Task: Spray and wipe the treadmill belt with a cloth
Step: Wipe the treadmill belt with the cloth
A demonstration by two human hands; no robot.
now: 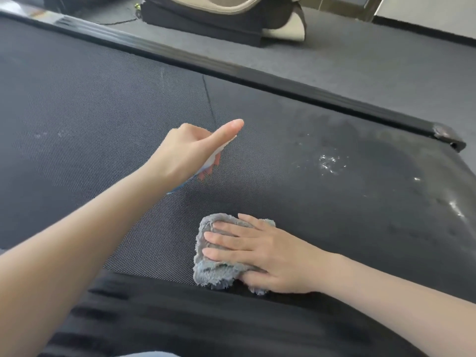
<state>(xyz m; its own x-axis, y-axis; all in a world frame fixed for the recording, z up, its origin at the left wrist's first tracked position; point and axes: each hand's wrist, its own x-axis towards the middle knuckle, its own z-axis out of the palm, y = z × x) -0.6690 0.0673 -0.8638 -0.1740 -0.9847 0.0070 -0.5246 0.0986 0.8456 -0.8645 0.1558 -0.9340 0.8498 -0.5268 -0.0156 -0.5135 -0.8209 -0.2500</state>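
The dark textured treadmill belt [103, 119] fills most of the view. A wet patch with shiny droplets [328, 162] lies on its right part. My left hand [190, 150] hovers over the middle of the belt, closed around a small spray bottle [206, 166] that is mostly hidden under the palm, thumb stretched forward. My right hand [260, 251] lies flat on a fluffy grey cloth [213, 271] at the near edge of the belt, fingers spread and pointing left, thumb tucked under the cloth.
A ribbed black side rail [180, 318] runs along the near edge and another black rail [283, 86] along the far edge, ending in a cap [448, 136] at right. Beyond lies grey floor with a black and beige machine base [224, 24].
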